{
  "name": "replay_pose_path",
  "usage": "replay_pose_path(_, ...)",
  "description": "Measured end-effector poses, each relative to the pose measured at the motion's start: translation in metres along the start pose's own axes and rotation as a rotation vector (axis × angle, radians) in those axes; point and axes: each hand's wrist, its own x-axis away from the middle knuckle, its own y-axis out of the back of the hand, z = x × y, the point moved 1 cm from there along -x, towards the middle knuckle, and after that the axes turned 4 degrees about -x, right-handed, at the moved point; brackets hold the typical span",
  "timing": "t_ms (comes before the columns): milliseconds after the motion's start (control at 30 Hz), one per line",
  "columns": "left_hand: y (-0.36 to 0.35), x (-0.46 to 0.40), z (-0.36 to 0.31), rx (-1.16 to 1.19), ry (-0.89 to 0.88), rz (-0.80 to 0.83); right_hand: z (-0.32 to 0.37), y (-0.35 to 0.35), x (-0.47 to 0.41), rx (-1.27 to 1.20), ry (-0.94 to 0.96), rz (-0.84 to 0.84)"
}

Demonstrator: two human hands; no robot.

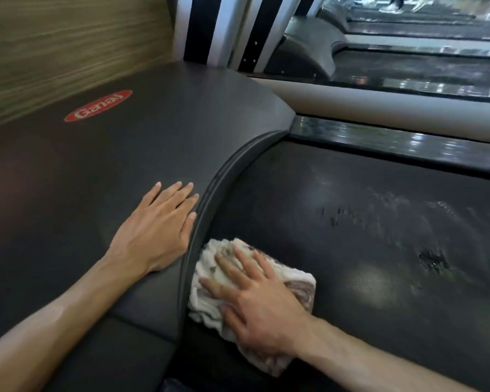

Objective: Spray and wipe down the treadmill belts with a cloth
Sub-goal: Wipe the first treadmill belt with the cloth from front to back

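Our right hand [255,304] presses flat on the soft, limp cloth [300,281] against the belt [365,250]; left hand [159,224] rests flat on the motor cover [125,165].

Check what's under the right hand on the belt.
A crumpled white cloth, pressed flat against the black belt by the right hand. The cloth's middle and the belt beneath it are covered, so whether that patch is wet can't be seen.

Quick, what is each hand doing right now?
Left hand: open, flat on the motor cover, holding nothing.
Right hand: open, fingers spread, pressing the cloth onto the belt.
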Motion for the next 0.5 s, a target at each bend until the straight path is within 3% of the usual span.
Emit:
replay_pose_path(200,0.0,0.0,-0.001,0.0,-0.006,0.011,-0.025,0.014,-0.008,0.013,-0.135,0.0)
replay_pose_path(400,0.001,0.0,0.001,0.006,-0.027,0.01,-0.011,0.001,0.032,0.017,0.084,0.032)
replay_pose_path(500,0.0,0.0,0.0,0.017,-0.03,0.014,-0.037,0.016,0.024,-0.003,-0.061,0.023)
